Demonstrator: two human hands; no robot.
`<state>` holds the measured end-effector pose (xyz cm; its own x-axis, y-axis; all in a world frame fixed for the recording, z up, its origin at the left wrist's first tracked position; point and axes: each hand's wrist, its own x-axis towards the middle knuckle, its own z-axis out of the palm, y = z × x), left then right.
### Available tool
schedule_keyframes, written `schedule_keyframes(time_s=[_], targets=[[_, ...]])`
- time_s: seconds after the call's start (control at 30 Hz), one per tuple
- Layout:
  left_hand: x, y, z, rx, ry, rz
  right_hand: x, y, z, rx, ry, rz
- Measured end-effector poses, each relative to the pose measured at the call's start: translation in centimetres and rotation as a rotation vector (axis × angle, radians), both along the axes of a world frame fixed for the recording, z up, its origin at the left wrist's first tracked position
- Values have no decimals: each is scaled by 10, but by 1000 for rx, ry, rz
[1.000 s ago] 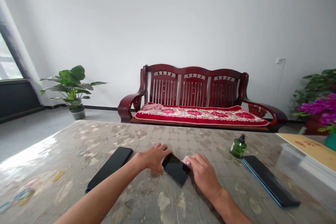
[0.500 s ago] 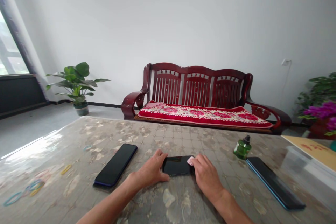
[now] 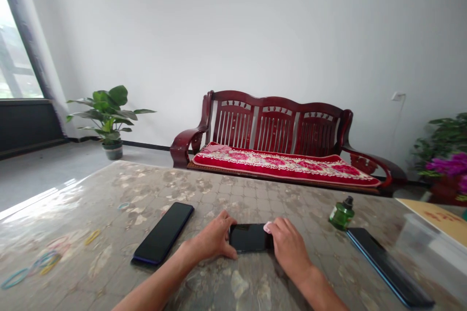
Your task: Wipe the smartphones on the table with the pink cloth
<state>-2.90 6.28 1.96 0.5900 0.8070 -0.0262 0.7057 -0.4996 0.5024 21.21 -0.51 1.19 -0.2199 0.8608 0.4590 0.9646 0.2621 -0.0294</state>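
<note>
A black smartphone (image 3: 250,238) lies sideways on the patterned tablecloth (image 3: 219,277), its dark screen facing up. My left hand (image 3: 217,237) grips its left end, thumb at the near edge and fingers at the far edge. At the opposite end, my right hand (image 3: 290,245) pinches a small pale pink cloth (image 3: 268,227) against the screen's upper right corner. Most of that cloth is hidden under the fingers. To the left rests a second phone (image 3: 164,233) with a blue edge. A third phone (image 3: 388,265) lies at the right.
A green bottle (image 3: 342,213) with a black top stands by the third phone. Beside it is a clear plastic box (image 3: 430,238) under a tan paper item (image 3: 438,210). Coloured rubber bands (image 3: 47,260) lie at left. Beyond the table stands a red wooden bench (image 3: 273,126).
The view has tilted up slightly, so the table's things sit lower in the picture. Both hands keep their places on the phone, with the cloth still at its upper right corner.
</note>
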Motion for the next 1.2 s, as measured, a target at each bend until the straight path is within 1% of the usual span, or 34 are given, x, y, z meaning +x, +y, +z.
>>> schedule_keyframes(time_s=[0.1,0.27,0.37,0.47,0.6,0.67,0.73,0.8,0.9,0.97,1.0,1.07,1.2], targets=[[1,3,-4,6,-15,11,-9,9,2,-23,-24,8],[2,5,-8,40,-16,12,-57,18,6,-85,-25,73],[3,4,-7,52,-2,20,-71,19,7,-77,-38,113],[3,2,-3,38,9,49,-59,19,8,-84,-36,99],[3,0,-1,23,28,77,-26,20,9,-90,-29,-41],[4,0,-3,26,30,92,-21,21,8,-87,-21,-86],[4,1,-5,25,21,104,-30,22,8,-89,-4,-72],[4,1,-6,29,2,103,-49,22,8,-102,8,-14],[3,2,-7,47,-21,90,-77,21,11,-144,-37,60],[3,2,-7,48,-26,81,-83,19,13,-159,-42,78],[3,2,-7,44,-29,79,-81,18,13,-163,-29,79],[2,2,-7,33,-36,80,-66,15,13,-160,12,67],[3,1,-6,32,-39,92,-25,8,7,-122,73,-44]])
